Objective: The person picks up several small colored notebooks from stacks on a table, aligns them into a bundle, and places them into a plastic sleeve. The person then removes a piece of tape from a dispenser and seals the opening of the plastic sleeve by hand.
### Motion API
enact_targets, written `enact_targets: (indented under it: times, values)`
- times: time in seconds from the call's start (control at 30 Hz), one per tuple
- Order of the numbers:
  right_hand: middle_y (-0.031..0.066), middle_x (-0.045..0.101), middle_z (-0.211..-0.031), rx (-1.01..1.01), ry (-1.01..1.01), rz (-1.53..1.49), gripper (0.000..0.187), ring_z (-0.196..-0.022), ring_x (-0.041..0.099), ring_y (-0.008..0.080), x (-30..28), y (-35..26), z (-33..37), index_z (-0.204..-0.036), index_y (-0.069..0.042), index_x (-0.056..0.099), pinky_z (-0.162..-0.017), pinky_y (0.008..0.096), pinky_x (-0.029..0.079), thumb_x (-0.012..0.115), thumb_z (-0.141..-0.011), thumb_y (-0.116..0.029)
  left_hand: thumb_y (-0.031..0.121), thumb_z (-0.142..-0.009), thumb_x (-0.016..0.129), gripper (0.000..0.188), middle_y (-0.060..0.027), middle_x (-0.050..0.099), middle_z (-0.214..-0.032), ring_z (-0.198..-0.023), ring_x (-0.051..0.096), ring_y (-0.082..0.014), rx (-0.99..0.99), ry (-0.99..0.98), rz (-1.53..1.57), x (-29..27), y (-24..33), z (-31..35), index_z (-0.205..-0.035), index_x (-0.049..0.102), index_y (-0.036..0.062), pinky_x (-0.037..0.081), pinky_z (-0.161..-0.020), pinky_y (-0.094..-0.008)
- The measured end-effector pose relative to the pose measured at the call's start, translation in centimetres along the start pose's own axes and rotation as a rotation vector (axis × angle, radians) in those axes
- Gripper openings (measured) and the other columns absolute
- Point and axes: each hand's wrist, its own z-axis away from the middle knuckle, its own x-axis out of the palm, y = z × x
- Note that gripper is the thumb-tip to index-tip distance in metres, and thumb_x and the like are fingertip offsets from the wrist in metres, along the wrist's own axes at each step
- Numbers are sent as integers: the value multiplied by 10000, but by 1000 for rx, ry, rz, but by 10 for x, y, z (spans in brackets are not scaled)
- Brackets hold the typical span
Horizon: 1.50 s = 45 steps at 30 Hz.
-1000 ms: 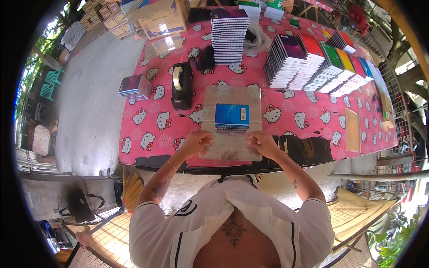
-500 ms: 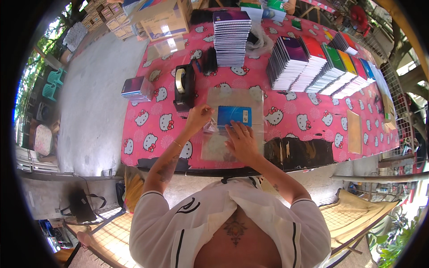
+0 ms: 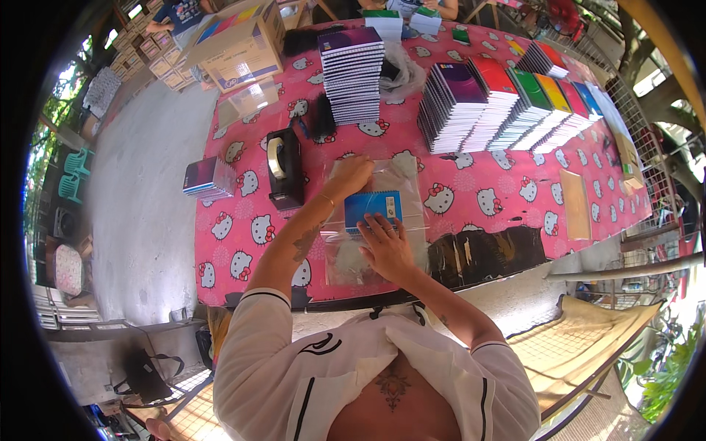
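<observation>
A small blue spiral notebook (image 3: 362,204) lies on a clear plastic sheet (image 3: 344,261) in front of me. My right hand (image 3: 386,246) rests on the lower part of its cover with the fingers apart and stretched out. Just above the notebook's upper left corner is my left hand (image 3: 353,173), its fingers pinched together at the plastic; their tips are hard to make out. Left of that hand stands a black tape dispenser (image 3: 287,180) with a roll of tape in it.
A tall stack of spiral notebooks (image 3: 351,77) stands behind the sheet, and stacks in several colours (image 3: 460,110) are at the right. A short notebook stack (image 3: 209,178) sits near the left edge. Beyond are a cardboard box (image 3: 246,55) and people.
My left hand has moved up and rightward, from beside the notebook to above its top edge. My right hand stays on the cover. The whole view has shifted somewhat.
</observation>
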Motion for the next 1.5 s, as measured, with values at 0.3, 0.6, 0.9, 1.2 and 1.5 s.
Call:
enact_targets:
  times: [0.3, 0.6, 0.9, 1.2, 1.5]
  values:
    - [98, 445, -1501, -35, 9, -1, 615, -1386, 414, 284, 0, 2, 4, -1424, -123, 504, -1142, 557, 280, 698, -856, -261, 94, -791, 658, 127, -126, 666, -845, -812, 653, -368, 2, 86, 231, -19, 6, -3, -894, 588, 71, 517, -743, -478]
    - [115, 493, -1434, -54, 83, -8, 593, -1333, 450, 304, 1, 8, 2, -1379, -95, 521, -1114, 555, 309, 707, -843, -267, 79, -816, 650, 162, -127, 683, -890, -830, 678, -351, -82, -6, 332, -74, 76, 42, -978, 641, 84, 535, -700, -461]
    - [190, 566, -1352, -99, 117, 60, 572, -1362, 461, 363, 22, 13, 3, -1339, -48, 565, -1128, 632, 265, 704, -841, -291, 84, -866, 627, 160, -122, 712, -1017, -918, 699, -322, -130, 409, 74, -23, 124, 97, -1016, 683, 72, 572, -752, -435]
    - [255, 352, -1449, 40, 33, -418, 641, -1403, 331, 386, 18, 31, -2, -1420, -18, 407, -1130, 617, 244, 608, -817, -104, 44, -857, 614, 242, -135, 715, -1057, -915, 695, -351, -302, 235, 372, -37, 120, 109, -1092, 675, 59, 570, -718, -429]
    - [94, 540, -1282, -168, 219, 280, 596, -1214, 504, 248, -16, 40, -2, -1338, -38, 547, -1012, 434, 372, 715, -787, -192, 122, -877, 625, 455, -217, 545, -1402, -1341, 482, -391, -194, 220, 131, -19, 144, 119, -1296, 560, -41, 372, -1139, -449]
